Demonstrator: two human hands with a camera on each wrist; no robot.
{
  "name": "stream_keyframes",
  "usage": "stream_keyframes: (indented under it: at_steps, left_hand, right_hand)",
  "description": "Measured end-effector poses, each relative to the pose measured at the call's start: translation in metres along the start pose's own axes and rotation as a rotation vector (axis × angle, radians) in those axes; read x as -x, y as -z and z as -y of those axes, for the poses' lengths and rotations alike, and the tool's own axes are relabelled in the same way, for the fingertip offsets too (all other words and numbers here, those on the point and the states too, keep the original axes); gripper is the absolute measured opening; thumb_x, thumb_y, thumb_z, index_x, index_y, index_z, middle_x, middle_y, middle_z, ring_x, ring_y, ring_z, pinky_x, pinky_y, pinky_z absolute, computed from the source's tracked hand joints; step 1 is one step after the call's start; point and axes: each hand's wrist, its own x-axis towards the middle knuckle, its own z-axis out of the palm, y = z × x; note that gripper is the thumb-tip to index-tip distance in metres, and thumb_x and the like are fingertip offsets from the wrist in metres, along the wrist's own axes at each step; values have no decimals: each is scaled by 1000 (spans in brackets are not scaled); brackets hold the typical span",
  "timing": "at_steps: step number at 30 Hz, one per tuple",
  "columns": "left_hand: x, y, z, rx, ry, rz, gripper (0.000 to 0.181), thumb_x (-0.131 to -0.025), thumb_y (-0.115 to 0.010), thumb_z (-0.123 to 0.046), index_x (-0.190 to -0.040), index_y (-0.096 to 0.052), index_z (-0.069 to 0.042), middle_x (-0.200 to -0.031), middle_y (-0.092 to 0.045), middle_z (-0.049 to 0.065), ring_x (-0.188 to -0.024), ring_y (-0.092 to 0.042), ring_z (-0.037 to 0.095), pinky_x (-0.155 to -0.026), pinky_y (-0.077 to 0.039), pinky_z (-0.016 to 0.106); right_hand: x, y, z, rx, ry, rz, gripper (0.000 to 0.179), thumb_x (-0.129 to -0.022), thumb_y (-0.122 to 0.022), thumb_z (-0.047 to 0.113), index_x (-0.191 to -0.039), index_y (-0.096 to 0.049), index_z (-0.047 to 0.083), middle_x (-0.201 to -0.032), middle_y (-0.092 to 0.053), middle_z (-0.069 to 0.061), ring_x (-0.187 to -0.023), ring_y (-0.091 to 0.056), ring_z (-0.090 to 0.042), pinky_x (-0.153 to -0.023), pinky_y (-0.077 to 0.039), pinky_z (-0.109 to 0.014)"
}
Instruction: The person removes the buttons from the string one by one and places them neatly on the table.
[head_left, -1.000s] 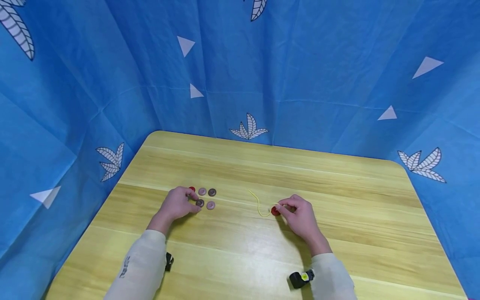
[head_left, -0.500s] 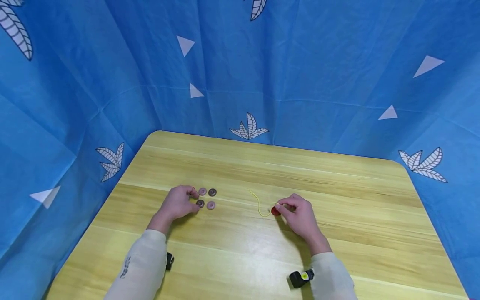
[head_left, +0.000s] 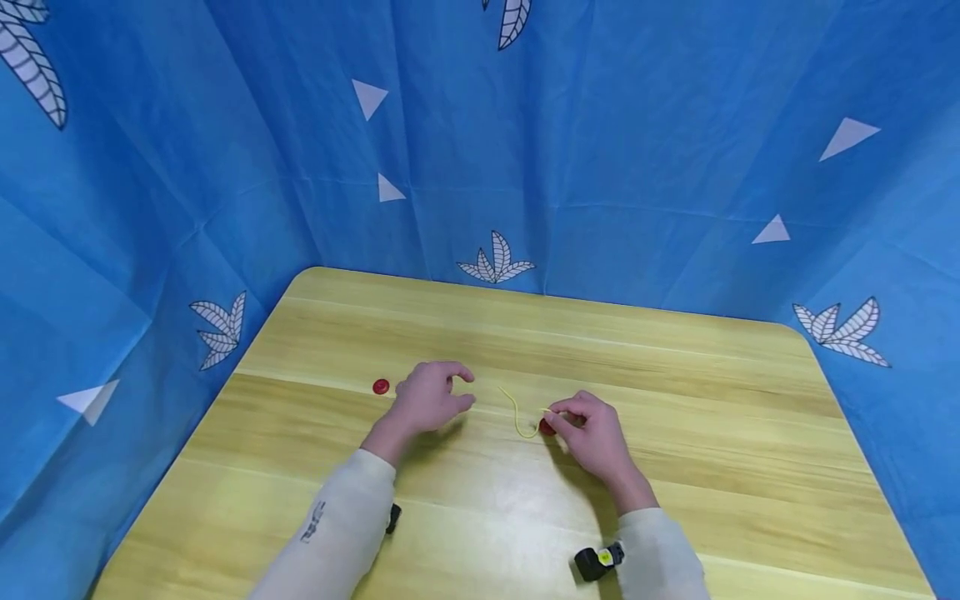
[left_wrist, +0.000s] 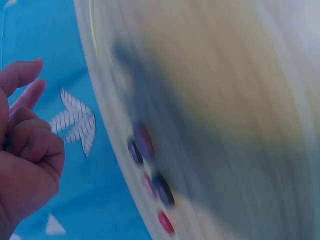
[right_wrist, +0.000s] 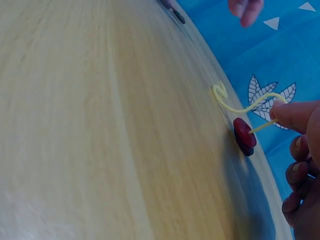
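My right hand (head_left: 596,437) pinches a yellow string (right_wrist: 262,126) between thumb and fingertips. The string passes through a red button (right_wrist: 244,132), held close over the table, with a dark shape right under it. From the pinch, a loose length of string curves left across the tabletop. Nothing is in my left hand (head_left: 431,398), raised over the table with thumb and index finger spread apart. Beneath it, in the left wrist view, lie a brown-purple button (left_wrist: 143,140), a pinkish button (left_wrist: 148,185) and dark buttons (left_wrist: 163,190); the hand hides these in the head view.
Another red button (head_left: 381,386) lies left of my left hand. The wooden table (head_left: 735,433) has rounded far corners. A blue curtain (head_left: 645,150) with leaf and triangle prints hangs behind and beside it. A black wrist camera (head_left: 597,562) sits by the right sleeve.
My left hand has lifted from the group of buttons and moved right, toward the string, uncovering the left red button. The right hand has hardly moved and keeps its pinch on the string.
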Motion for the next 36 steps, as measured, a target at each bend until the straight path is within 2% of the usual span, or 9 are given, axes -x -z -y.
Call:
stream_keyframes:
  at_steps: [5, 8, 13, 15, 19, 23, 27, 30, 36]
  left_hand:
    - [-10, -27, -22, -49, -110, 88, 25, -90, -74, -19, -113, -73, -8, -51, -38, -7, -45, -33, 8, -44, -31, 27]
    - [-16, -39, -35, -124, -147, 131, 24, -93, -71, -22, -114, -74, -11, -54, -47, -8, -47, -40, 7, -50, -38, 26]
    - [-23, -54, -49, -226, -158, 167, 21, -97, -67, -24, -113, -75, -14, -88, -70, -6, -63, -53, 9, -68, -48, 30]
    - [-24, -58, -50, -247, -162, 170, 20, -96, -67, -23, -112, -75, -15, -101, -72, -4, -74, -59, 12, -71, -50, 31]
    - [-24, -62, -50, -249, -166, 161, 19, -94, -70, -24, -111, -76, -15, -107, -72, -2, -92, -64, 17, -79, -52, 35]
    - [-25, -64, -50, -211, -172, 153, 16, -94, -71, -25, -106, -77, -16, -103, -73, -4, -88, -64, 15, -80, -51, 33]
    - [-26, -66, -51, -187, -186, 140, 10, -95, -70, -23, -98, -77, -18, -92, -71, -7, -73, -58, 10, -70, -48, 28]
    - [-26, -65, -54, -165, -181, 127, 9, -96, -68, -22, -96, -76, -17, -78, -66, -7, -57, -49, 9, -57, -43, 26]
    - [-26, -63, -59, -133, -209, 111, 11, -98, -66, -21, -99, -76, -17, -66, -56, -11, -49, -42, 8, -49, -36, 25]
  right_hand:
    - [0, 0, -1, 9, 11, -8, 4, -88, -78, 9, -86, -79, 13, -73, -55, 4, -66, -48, -17, -58, -41, -30]
    - [0, 0, 0, 12, 13, 4, 3, -90, -77, 13, -88, -79, 11, -74, -56, 3, -67, -49, -18, -59, -42, -30]
    - [0, 0, 2, 18, 21, 12, 3, -90, -77, 13, -88, -80, 12, -74, -56, 3, -66, -50, -17, -59, -42, -31]
    - [-1, 0, 2, 18, 30, 8, 4, -89, -77, 12, -87, -80, 13, -74, -57, 4, -66, -50, -17, -58, -42, -31]
    - [-2, 0, 1, 12, 42, 2, 3, -89, -78, 12, -87, -80, 13, -75, -58, 5, -65, -51, -16, -57, -43, -30]
    - [-2, 0, 1, 10, 31, 8, 5, -89, -78, 11, -87, -81, 14, -76, -59, 5, -66, -52, -16, -58, -43, -30]
    - [-2, 1, 1, 13, 12, 12, 5, -89, -78, 11, -88, -80, 15, -76, -59, 4, -66, -52, -17, -58, -43, -30]
    - [-1, 1, 1, 11, -3, 12, 3, -89, -78, 14, -88, -80, 15, -75, -58, 4, -66, -52, -16, -58, -43, -30]
    - [1, 0, -3, 17, 13, 34, 6, -84, -83, 17, -88, -79, 14, -72, -55, 3, -64, -50, -16, -57, -42, -30]
